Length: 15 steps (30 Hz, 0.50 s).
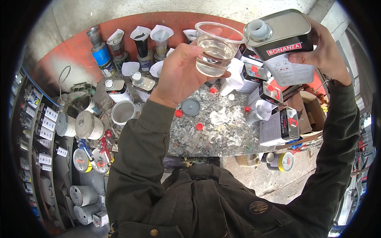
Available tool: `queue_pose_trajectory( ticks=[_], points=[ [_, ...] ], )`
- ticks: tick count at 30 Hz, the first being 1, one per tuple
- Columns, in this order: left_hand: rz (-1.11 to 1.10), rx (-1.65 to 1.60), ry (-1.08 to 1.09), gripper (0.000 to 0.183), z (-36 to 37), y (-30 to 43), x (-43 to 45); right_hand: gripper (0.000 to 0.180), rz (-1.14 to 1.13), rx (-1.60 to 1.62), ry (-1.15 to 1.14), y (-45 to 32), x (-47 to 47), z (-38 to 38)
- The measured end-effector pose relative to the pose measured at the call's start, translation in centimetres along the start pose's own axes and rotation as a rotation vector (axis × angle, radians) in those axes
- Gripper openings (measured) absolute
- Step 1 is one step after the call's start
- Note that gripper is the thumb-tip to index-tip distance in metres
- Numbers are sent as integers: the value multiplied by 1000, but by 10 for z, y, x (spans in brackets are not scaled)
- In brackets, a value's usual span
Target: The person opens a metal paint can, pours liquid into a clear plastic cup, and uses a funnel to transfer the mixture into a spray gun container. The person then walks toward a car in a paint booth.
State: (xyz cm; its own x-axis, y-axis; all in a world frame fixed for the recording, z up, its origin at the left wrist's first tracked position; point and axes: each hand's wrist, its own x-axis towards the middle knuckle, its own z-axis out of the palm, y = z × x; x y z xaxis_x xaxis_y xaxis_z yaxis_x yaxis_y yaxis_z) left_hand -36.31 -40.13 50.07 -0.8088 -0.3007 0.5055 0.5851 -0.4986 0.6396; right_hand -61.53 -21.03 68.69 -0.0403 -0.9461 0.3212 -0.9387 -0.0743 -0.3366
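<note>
My left hand point(184, 71) is closed around a clear plastic cup point(215, 64) that is partly filled with a clear liquid. To its right, my right hand point(324, 53) grips a Bonanza metal can point(285, 50) by its far side. The can is tilted, with its uncapped plastic spout point(260, 29) beside the cup's rim. No stream of liquid shows between them. Below the hands lie a round grey lid point(190, 107) and several red caps point(199, 126) on the paint-spattered worktable point(196, 145).
More metal cans point(278, 126) and a white cup point(262, 110) stand at the right, beside a cardboard box point(312, 110). Cups with paper strainers point(140, 32) line the back. Tubs point(89, 125) and spray guns point(104, 144) are at the left, near a shelf point(38, 178).
</note>
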Motion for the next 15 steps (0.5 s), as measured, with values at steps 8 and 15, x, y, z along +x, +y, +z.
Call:
queue_pose_trajectory(
  ticks=[8,15],
  points=[
    [-10,-51,-69,64,3,-2,3,94,4,-102,-44,-22,6,-9],
    [7,4,-41,68,1,-4,2,81,-30,-210,-160,-59,16,-8]
  ],
)
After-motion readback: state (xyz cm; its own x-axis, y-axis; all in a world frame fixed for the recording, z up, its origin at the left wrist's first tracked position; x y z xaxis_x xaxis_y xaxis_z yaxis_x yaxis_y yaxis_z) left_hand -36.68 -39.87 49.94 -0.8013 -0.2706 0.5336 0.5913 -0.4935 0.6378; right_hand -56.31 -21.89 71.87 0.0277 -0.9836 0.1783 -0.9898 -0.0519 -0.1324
